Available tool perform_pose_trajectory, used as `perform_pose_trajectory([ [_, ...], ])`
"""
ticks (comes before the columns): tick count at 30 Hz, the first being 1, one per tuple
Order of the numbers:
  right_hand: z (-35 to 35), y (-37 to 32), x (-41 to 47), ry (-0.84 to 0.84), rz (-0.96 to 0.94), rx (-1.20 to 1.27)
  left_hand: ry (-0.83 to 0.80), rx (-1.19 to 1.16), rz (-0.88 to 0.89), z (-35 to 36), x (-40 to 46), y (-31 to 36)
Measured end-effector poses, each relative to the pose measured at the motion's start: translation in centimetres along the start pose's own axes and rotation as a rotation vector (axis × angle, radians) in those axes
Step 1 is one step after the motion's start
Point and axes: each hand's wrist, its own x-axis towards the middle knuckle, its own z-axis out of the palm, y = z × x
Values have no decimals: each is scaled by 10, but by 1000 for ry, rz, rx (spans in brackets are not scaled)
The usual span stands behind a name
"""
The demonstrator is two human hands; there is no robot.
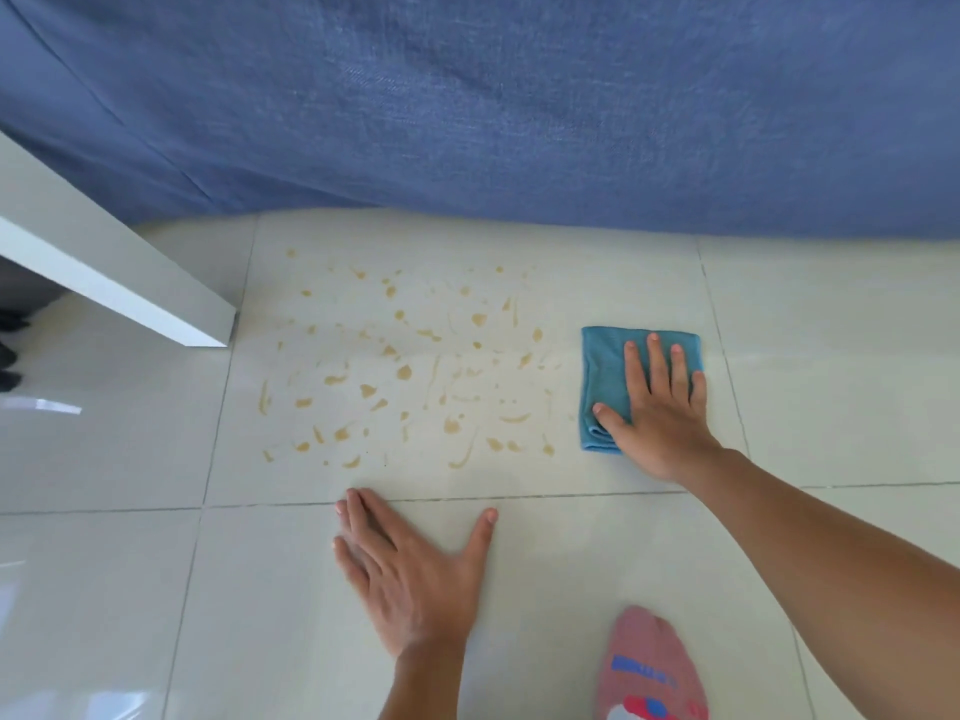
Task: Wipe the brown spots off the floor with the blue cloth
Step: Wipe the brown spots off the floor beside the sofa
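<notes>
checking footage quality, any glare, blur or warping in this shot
Head view: window glare streaks the glossy floor at lower left; wide-angle warping bows the grout lines; the left hand is slightly motion-blurred; the brown spots and blue cloth look sharp.

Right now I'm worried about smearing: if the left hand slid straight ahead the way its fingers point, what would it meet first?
Likely the brown spots. The left hand lies flat on the tile, just short of their near edge, and nothing else lies between.

Open floor point(571, 563) lies around the brown spots point(405, 376); a white table point(104, 272) blocks the left, blue fabric point(519, 106) the far side.
</notes>
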Motion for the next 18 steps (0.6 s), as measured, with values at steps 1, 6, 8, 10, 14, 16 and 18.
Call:
perform_pose_trajectory([
  [1,-3,-1,7,17,-9,-1,-3,-2,-4,2,1,1],
  [6,-26,-11,41,9,-91,-38,-20,-4,3,2,2,1],
  [8,-35,-19,56,23,-119,-42,-33,-20,4,2,3,3],
  [10,-42,-29,72,36,-158,-51,-19,-29,-1,4,4,3],
  [14,-52,-50,94,45,-224,4,-7,-11,1,8,7,-1],
  [16,-56,-59,99,38,-250,31,-8,-16,4,8,7,0],
  [18,-59,-65,101,25,-279,47,-6,-24,6,7,7,1],
])
